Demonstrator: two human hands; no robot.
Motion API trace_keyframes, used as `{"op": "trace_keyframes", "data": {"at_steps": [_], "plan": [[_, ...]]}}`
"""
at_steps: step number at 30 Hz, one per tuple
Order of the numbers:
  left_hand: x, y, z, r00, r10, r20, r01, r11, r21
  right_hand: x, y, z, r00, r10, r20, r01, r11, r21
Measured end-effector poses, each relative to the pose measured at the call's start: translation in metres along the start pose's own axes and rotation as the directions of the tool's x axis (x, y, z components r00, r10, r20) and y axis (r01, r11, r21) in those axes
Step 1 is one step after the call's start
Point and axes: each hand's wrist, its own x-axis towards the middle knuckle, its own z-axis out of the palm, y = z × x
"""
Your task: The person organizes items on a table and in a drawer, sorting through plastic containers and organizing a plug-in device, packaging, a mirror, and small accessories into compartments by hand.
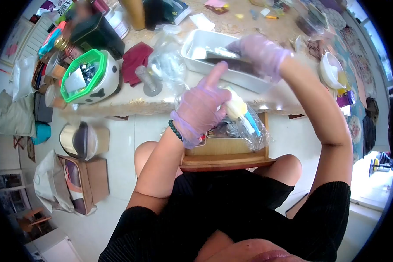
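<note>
My left hand [203, 107], in a thin purple see-through glove, is in front of the white tray with its index finger pointing up. Its other fingers curl around a clear plastic bag [254, 139] with a yellow-white item [236, 106] and a blue strip [253, 122] showing at it. Above the white plastic tray [249, 83], my right hand [264, 54] reaches down in a similar glove. Motion blurs its fingers, so their grip cannot be made out. Close below them a dark flat item [231, 63] lies in the tray.
An open wooden drawer [222, 150] sits above my lap, with small things inside. Left of the tray are crumpled clear plastic [168, 63], a clear cup-like piece [150, 83], a maroon cloth [136, 62] and a green-rimmed basket [101, 78]. A white bowl [331, 72] stands right.
</note>
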Motion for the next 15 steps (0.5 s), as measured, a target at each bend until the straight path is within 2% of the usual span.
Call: {"op": "trace_keyframes", "data": {"at_steps": [1,2,4,5,8,9,10,11,12,14,15], "plan": [[0.001,0.0,0.0,1.0,0.001,-0.001,-0.001,1.0,0.0,0.007,-0.006,0.007,0.997,0.071,-0.024,-0.073,0.992,-0.105],[0.0,0.0,0.0,1.0,0.003,0.005,-0.003,1.0,0.005,0.01,-0.007,0.008,0.997,0.07,-0.024,-0.072,0.992,-0.106],[-0.002,-0.001,-0.001,1.0,0.001,0.009,-0.001,1.0,0.012,0.016,-0.009,0.006,0.99,0.02,-0.142,-0.06,0.958,-0.281],[-0.002,-0.002,-0.002,1.0,0.0,0.006,0.0,1.0,0.008,0.015,-0.01,0.005,0.989,0.017,-0.144,-0.058,0.958,-0.282],[-0.001,-0.004,-0.002,1.0,0.002,-0.001,-0.002,1.0,-0.025,-0.001,-0.014,-0.004,0.909,-0.091,-0.406,-0.042,0.95,-0.308],[-0.001,-0.006,-0.001,1.0,0.004,-0.002,-0.004,0.999,-0.05,-0.002,-0.018,-0.009,0.91,-0.095,-0.404,-0.04,0.949,-0.314],[-0.001,-0.007,0.0,1.0,0.001,-0.008,-0.001,0.999,-0.052,-0.002,-0.026,-0.014,0.963,0.14,-0.231,-0.178,0.972,-0.155],[-0.001,-0.008,0.001,0.999,0.011,-0.03,-0.013,0.999,-0.044,-0.002,-0.03,-0.016,0.939,0.345,-0.015,-0.345,0.938,-0.021],[-0.001,-0.008,0.002,0.998,0.026,-0.05,-0.028,0.999,-0.033,-0.001,-0.02,-0.007,0.938,0.346,-0.015,-0.346,0.938,-0.02],[0.001,-0.007,0.0,0.998,0.024,-0.051,-0.025,0.999,-0.031,0.002,0.0,0.013,0.989,0.103,-0.111,-0.093,0.992,0.089],[0.001,-0.006,-0.001,0.998,0.016,-0.055,-0.018,0.999,-0.028,0.001,0.004,0.013,0.988,0.101,-0.113,-0.092,0.992,0.087]]}}
